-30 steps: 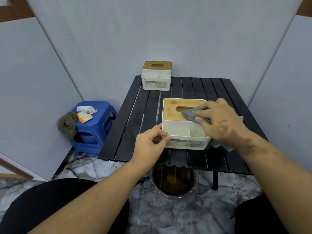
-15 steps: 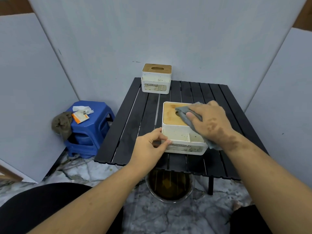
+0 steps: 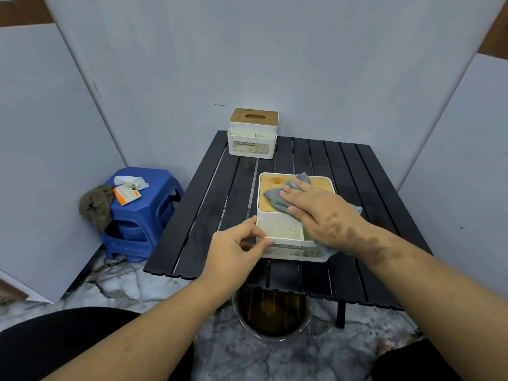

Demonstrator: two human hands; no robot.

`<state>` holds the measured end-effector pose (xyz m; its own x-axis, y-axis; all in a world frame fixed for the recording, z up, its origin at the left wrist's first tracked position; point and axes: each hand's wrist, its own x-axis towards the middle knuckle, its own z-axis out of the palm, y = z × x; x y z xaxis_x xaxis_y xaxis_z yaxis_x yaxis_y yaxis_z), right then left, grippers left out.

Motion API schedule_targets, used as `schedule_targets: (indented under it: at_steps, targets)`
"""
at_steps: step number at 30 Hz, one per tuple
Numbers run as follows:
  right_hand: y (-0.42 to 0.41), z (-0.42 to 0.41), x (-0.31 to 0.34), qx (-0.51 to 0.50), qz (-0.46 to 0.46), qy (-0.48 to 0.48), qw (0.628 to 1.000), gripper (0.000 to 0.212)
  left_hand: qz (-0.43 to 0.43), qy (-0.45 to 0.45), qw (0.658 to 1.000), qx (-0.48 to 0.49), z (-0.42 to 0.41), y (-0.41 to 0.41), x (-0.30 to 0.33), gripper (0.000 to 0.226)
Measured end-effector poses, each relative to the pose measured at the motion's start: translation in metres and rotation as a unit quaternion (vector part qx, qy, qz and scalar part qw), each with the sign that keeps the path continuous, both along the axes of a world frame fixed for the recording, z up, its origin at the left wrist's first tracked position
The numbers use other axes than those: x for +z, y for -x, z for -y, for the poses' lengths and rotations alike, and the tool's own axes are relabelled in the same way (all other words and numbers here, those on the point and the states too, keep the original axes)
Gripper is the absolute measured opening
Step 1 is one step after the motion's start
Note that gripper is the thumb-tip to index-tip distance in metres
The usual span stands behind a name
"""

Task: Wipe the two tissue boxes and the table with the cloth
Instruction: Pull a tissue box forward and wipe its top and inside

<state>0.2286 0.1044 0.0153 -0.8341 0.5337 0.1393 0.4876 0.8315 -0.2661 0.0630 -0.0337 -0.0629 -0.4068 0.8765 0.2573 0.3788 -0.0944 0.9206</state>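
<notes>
Far left, against the grey wall panel: a blue stool [image 3: 143,213] — apparently 2 stacked — carrying a crumpled white tissue [image 3: 131,181] and an orange-and-white packet [image 3: 127,194], with a brown rag [image 3: 95,207] draped over its left edge. Centre: a black slatted table [image 3: 209,204] on a marbled floor, with a round glass bowl [image 3: 272,317] of brownish liquid on the floor beneath its near edge. At the table's far left corner stands tissue box 1 [image 3: 252,134], white with a wooden slotted lid, upright and untouched. Near the middle of the table lies tissue box 2 [image 3: 280,229], white, its wooden lid facing up and its label "TISSUE HOLDER" on the near side. The left hand [image 3: 236,248] grips the near-left corner of this box, thumb and fingers curled round the rim. The right hand [image 3: 316,213] lies flat, fingers straight and together, pressing a grey cloth [image 3: 277,196] onto the wooden lid; the cloth's loose end trails off the right side of the box, under the wrist, toward the table — the lid's slot is hidden by cloth and hand.
</notes>
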Motion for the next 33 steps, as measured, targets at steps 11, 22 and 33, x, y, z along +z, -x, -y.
schedule_targets:
  at_steps: [11, 22, 33]
  targets:
    - [-0.027, -0.026, 0.004, 0.024, 0.028, -0.013, 0.999, 0.075, -0.054, 0.029, 0.998, 0.016, -0.002, -0.001, 0.005, 0.013]
    - [-0.055, -0.047, 0.012, 0.064, -0.008, 0.033, 0.997, 0.057, -0.182, 0.044, 0.982, 0.015, -0.001, -0.002, 0.014, 0.011]
    - [-0.060, -0.050, 0.004, -0.019, -0.132, 0.122, 0.984, 0.034, -0.407, -0.151, 0.901, 0.001, -0.039, -0.026, 0.057, 0.025]
